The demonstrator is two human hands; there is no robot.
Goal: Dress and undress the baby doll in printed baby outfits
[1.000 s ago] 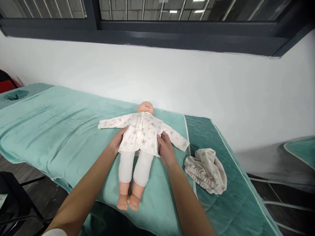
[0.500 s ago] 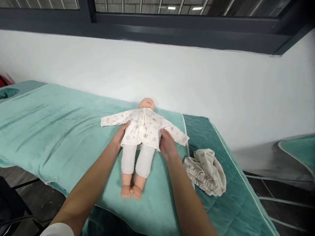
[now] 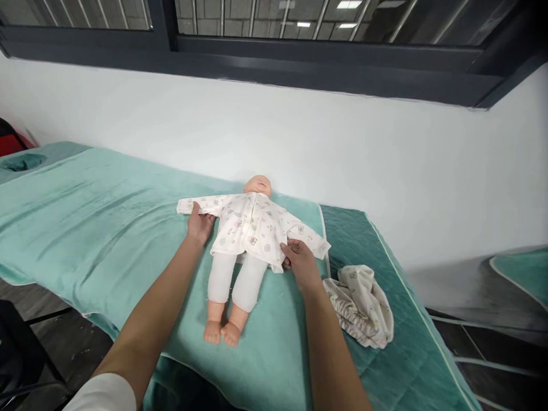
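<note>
White-shirted doll lies between left hand and right hand.

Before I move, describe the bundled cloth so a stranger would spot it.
Find the green bed against the white wall. Right of the doll, mostly on darker quilting, sits a crumpled pale bundle. Unlike the doll's printed shirt, it lies unworn, one edge gathered.

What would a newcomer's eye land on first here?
Probably the baby doll, lying face up mid-frame on the pale green cover, its patterned white shirt spread with both sleeves out. Next, the two bare hands on either side: the left by one sleeve, the right at the shirt's lower edge. Then the crumpled patterned cloth on the darker green quilted cover, beyond the right forearm.
</note>
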